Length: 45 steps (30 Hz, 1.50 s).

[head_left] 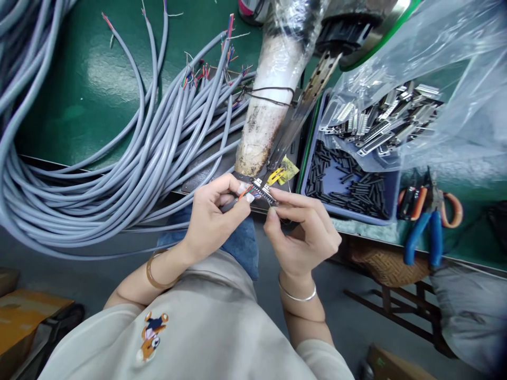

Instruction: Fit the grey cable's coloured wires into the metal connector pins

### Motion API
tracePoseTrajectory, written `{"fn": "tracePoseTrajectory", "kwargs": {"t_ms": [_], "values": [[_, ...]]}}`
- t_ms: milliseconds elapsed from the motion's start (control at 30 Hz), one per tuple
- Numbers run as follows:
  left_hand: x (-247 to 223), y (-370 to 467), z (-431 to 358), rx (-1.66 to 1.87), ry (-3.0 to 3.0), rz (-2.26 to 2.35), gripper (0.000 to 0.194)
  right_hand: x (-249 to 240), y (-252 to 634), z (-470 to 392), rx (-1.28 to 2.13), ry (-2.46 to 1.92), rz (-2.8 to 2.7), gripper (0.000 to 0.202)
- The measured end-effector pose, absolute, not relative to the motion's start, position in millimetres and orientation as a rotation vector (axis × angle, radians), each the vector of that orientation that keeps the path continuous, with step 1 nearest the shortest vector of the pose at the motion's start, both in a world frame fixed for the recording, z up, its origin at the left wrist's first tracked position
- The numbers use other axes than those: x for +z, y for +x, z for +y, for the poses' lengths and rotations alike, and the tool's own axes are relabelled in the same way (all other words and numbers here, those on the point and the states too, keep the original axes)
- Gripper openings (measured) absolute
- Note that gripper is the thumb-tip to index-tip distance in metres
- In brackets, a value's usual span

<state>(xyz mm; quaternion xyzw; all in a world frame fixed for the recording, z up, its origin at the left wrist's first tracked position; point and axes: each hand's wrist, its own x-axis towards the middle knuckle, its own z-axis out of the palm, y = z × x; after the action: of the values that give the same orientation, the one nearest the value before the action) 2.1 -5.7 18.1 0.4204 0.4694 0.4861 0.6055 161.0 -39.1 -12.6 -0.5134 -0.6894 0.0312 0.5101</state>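
Note:
My left hand (216, 216) pinches the end of a grey cable whose coloured wires (250, 192) fan out toward a small metal connector (264, 191). My right hand (303, 224) has its thumb and fingers closed at the connector's right end. Just above the connector is the lower end of a perforated metal tool (283, 137), beside a white, plastic-wrapped tube (267, 111). A yellow tag (285, 172) lies right behind the hands. The exact contact between fingertips, wires and connector is too small to tell.
Many grey cables (158, 174) cover the bench (79, 105) at left. At right, a blue bin (356, 214) holds black tubes (348, 182) and bagged metal connectors (388, 116). Beyond it lie blue-handled pliers (423, 232) and orange-handled cutters (451, 210). A wooden stool (412, 306) stands below.

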Motion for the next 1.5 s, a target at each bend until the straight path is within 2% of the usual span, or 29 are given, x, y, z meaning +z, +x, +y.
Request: {"fn": "tracePoseTrajectory", "kwargs": {"t_ms": [167, 1000, 1500], "values": [[15.6, 0.1, -6.0, 1.101, 0.97, 1.082, 0.023, -8.5, 161.9, -37.8, 0.197, -1.242, -1.607, 0.017], [16.1, 6.8, -4.9, 1.283, 1.224, 1.147, 0.014, -7.2, 158.7, -34.1, 0.048, -1.251, -1.683, 0.023], [16.9, 5.5, -5.7, 1.149, 1.125, 1.186, 0.019, -8.7, 158.1, -38.1, 0.032, -1.267, -1.669, 0.019]]}}
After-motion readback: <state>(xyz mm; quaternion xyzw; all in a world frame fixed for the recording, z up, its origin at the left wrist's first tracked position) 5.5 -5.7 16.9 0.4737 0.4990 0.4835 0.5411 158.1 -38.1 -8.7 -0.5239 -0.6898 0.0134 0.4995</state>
